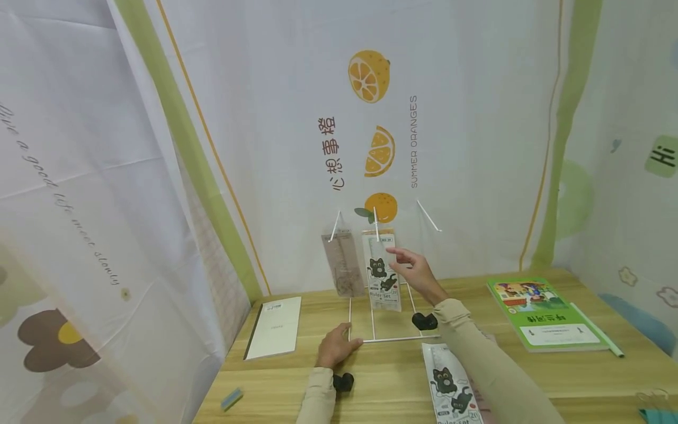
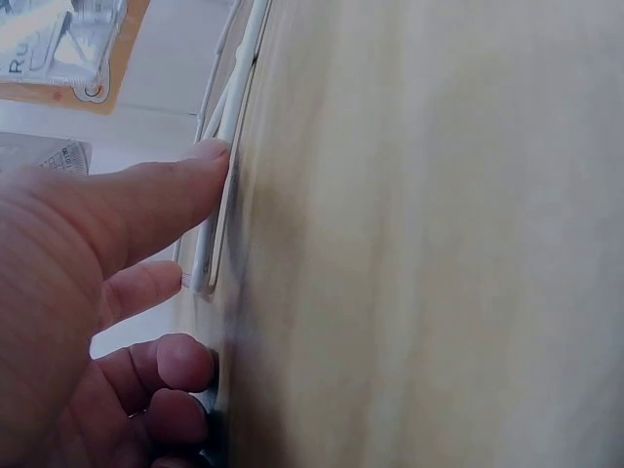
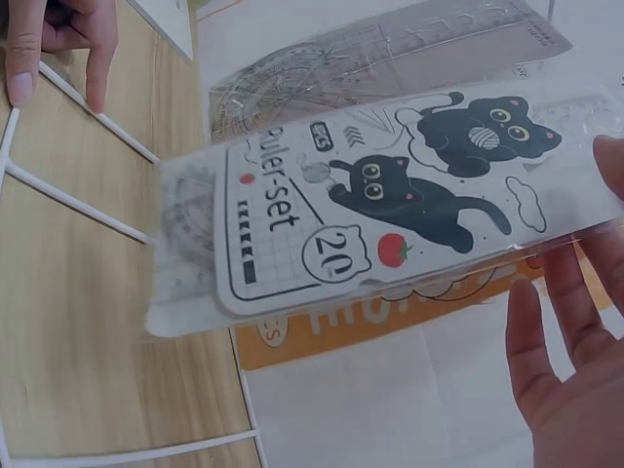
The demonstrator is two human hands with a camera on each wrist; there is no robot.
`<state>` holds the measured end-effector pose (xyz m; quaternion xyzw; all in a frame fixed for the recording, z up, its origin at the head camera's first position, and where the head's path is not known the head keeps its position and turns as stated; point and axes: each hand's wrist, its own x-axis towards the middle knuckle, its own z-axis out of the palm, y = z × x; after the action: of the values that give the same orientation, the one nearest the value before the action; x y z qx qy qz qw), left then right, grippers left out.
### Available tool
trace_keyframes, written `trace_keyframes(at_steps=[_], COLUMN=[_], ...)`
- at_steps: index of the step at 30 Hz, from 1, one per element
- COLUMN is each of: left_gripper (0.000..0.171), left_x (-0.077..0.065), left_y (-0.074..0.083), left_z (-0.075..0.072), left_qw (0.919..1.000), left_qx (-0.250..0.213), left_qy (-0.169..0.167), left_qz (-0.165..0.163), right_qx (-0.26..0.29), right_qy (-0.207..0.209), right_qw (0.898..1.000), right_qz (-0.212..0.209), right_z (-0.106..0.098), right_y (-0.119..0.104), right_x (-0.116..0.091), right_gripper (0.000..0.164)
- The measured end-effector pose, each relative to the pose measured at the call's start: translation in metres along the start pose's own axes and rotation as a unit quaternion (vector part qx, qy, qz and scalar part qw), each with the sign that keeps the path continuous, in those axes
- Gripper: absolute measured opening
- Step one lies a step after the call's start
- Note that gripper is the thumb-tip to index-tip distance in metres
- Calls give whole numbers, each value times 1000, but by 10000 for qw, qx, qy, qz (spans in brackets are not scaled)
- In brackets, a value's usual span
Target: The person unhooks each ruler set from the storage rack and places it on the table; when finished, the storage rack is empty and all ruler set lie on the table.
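My left hand (image 1: 338, 346) rests on the front left corner of a white wire display rack (image 1: 392, 339), thumb and forefinger extended onto its wires. In the left wrist view, its other fingers curl loosely. From the rack's middle hook (image 1: 376, 227) hangs a ruler set (image 1: 382, 277) in a clear packet printed with black cats. My right hand (image 1: 415, 272) is at that packet's upper right edge, fingers spread and slightly bent; the right wrist view partly hides their tips. Left of it, a greyish ruler packet (image 1: 344, 265) hangs from another hook. A further cat-print ruler set (image 1: 452, 386) lies beneath my right forearm.
A third hook (image 1: 429, 215) sticks out at right. A pale notebook (image 1: 274, 327) lies on the left, with a small blue-green eraser-like block (image 1: 231, 399) before it. On the right are a green book (image 1: 545, 315) and a pale green stick (image 1: 598, 330). A printed curtain stands behind.
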<state>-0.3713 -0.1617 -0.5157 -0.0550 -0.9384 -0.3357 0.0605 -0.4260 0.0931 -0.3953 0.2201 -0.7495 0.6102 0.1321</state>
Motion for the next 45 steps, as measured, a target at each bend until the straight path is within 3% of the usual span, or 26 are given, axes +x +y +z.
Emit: trace_keyframes(at_steps=[6,10,34,42,45], left_gripper=[53,53,54,53,53], left_x=[1,2,2,-1,0], left_y=[-1,-3,-3,-3,-3], left_z=[0,1,1,0,0], left_qw=[9999,9998,9999,10000,9999], left_qx=[117,169,86,7,18], left_qy=[36,52,114,68,83], left_qz=[41,75,70,31,55], right_qx=[-100,-109,-221,-160,-53], right_qy=[7,-6,27,76,64], right_qw=[9999,9997,9974,9983,9980], right_qz=[-82,-201,-681,-555,-627], right_z=[-4,-6,-6,-8,-10], right_y=[-31,-37,-45,-19,-19], right_x=[-12,-16,-40,-38,-39], right_gripper=[38,34,24,27,28])
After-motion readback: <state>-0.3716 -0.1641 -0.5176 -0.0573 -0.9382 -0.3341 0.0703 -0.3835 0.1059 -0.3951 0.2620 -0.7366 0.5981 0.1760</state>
